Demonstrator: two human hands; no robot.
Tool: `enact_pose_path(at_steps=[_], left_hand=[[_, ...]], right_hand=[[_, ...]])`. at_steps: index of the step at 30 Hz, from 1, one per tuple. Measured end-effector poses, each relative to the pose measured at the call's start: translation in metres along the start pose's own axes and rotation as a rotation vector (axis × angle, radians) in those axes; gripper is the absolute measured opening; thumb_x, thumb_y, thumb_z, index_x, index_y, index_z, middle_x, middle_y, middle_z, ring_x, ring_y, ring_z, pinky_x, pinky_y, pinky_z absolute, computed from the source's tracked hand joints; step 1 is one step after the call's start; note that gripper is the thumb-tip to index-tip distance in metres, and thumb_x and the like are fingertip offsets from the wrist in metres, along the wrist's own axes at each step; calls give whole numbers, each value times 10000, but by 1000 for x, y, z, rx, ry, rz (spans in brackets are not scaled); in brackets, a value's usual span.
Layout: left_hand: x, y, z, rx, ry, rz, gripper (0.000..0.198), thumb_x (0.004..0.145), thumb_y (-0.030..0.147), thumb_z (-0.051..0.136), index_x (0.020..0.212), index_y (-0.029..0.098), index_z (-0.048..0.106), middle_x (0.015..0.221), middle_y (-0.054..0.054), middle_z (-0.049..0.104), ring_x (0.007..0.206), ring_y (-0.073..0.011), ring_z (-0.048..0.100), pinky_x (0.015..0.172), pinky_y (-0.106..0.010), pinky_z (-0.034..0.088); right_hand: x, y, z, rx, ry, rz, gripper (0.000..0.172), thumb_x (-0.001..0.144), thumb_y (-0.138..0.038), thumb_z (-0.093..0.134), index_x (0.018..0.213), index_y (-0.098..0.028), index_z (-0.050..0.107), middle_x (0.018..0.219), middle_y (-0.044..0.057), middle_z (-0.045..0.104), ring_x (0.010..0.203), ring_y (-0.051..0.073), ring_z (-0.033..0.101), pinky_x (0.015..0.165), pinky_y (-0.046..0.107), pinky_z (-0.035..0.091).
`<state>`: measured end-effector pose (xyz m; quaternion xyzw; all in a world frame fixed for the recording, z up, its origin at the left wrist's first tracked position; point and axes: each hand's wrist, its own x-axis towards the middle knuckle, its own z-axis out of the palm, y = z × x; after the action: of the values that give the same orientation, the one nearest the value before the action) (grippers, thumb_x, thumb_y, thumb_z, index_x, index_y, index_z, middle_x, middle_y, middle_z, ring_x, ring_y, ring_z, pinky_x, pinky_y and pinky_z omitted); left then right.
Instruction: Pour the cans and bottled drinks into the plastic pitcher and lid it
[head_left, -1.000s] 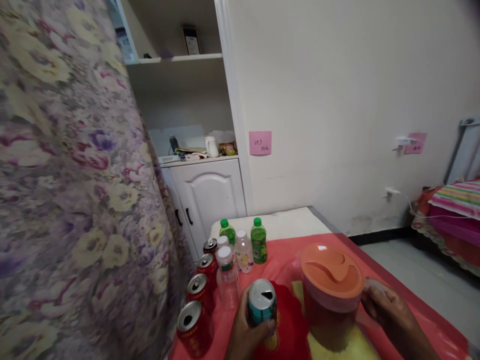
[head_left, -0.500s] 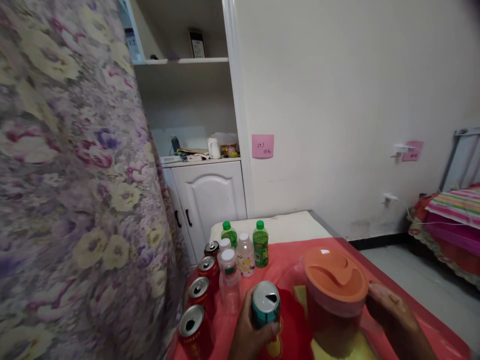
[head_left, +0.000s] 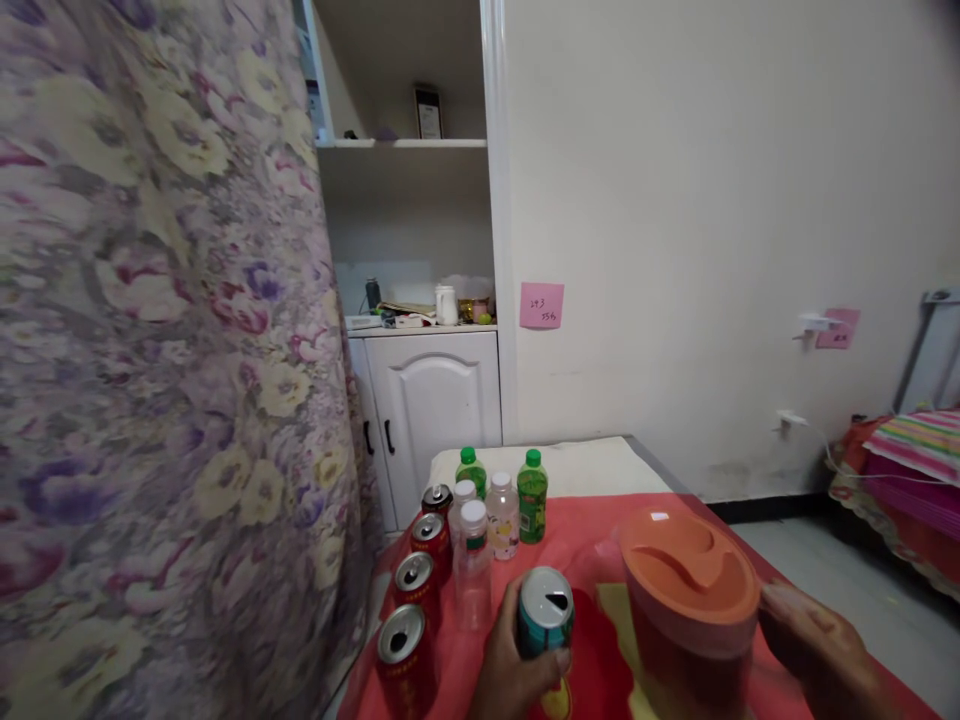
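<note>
My left hand (head_left: 517, 660) is wrapped round a teal drink can (head_left: 546, 625), its opened top facing up. My right hand (head_left: 814, 635) is at the right side of a lidded plastic container (head_left: 690, 640); its fingers are stretched out and slightly blurred. Whether they touch the container's wall I cannot tell. An orange lid (head_left: 690, 562) covers the container. To the left of the can stand clear plastic bottles (head_left: 473, 580) with white caps. Opened red cans (head_left: 405, 650) form a row along the table's left side.
Two green-capped bottles (head_left: 532, 505) stand farther back. A red cloth (head_left: 592, 520) covers most of the table, with yellow and red printed pieces under the container. Behind are a white wall (head_left: 675, 250) and a cabinet (head_left: 439, 400); a floral curtain (head_left: 172, 400) hangs at left.
The view has turned slightly left and up, so everything sits farther right and a little lower. My left hand still grips the can; my right hand has shifted slightly right beside the container.
</note>
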<state>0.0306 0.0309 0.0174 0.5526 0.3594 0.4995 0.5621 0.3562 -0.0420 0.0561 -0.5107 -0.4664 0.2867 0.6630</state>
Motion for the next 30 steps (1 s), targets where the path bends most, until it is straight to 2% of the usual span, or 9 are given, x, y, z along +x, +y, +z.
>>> enact_pose_path(at_steps=[4, 9, 13, 18, 24, 30], left_hand=[[-3, 8, 2, -23, -14, 10, 765, 556, 348, 841, 1262, 211, 577, 1103, -61, 699, 1005, -264, 624, 870, -333, 464], [-9, 14, 5, -11, -19, 14, 799, 519, 411, 873, 1246, 213, 608, 1082, -63, 705, 1008, -278, 632, 888, -348, 482], [-16, 15, 8, -40, -36, 12, 861, 503, 457, 888, 1277, 209, 604, 1136, -89, 711, 1110, -323, 625, 982, -400, 474], [-20, 19, 11, -65, -36, 10, 871, 476, 467, 904, 1259, 213, 620, 1187, -101, 715, 1141, -341, 624, 1020, -423, 461], [-25, 30, 18, -150, -76, 32, 790, 530, 424, 892, 1247, 225, 628, 1184, -86, 726, 1102, -307, 634, 959, -388, 472], [-21, 28, 19, -140, -70, 45, 850, 467, 448, 923, 1229, 212, 627, 1185, -102, 732, 1122, -324, 634, 978, -388, 465]], right_hand=[[-6, -22, -2, -1, -11, 97, 429, 733, -618, 722, 578, -243, 583, 603, 40, 554, 581, 221, 513, 470, 327, 399], [-16, -42, 1, -10, -24, 104, 477, 711, -654, 732, 598, -214, 585, 628, 23, 553, 591, 177, 461, 508, 298, 391], [-21, -43, 3, -23, -49, 117, 493, 728, -658, 719, 601, -209, 559, 612, 0, 472, 576, 149, 390, 502, 284, 350], [-25, -37, 7, -47, -78, 181, 565, 713, -711, 684, 585, -221, 434, 598, -39, 310, 559, 122, 251, 484, 277, 249], [-33, -52, 20, -14, -81, 189, 576, 722, -680, 708, 598, -231, 369, 610, -55, 274, 567, 119, 238, 495, 268, 287], [-35, -58, 24, -13, -54, 235, 601, 672, -697, 735, 593, -235, 359, 608, -60, 259, 573, 115, 224, 470, 247, 333]])
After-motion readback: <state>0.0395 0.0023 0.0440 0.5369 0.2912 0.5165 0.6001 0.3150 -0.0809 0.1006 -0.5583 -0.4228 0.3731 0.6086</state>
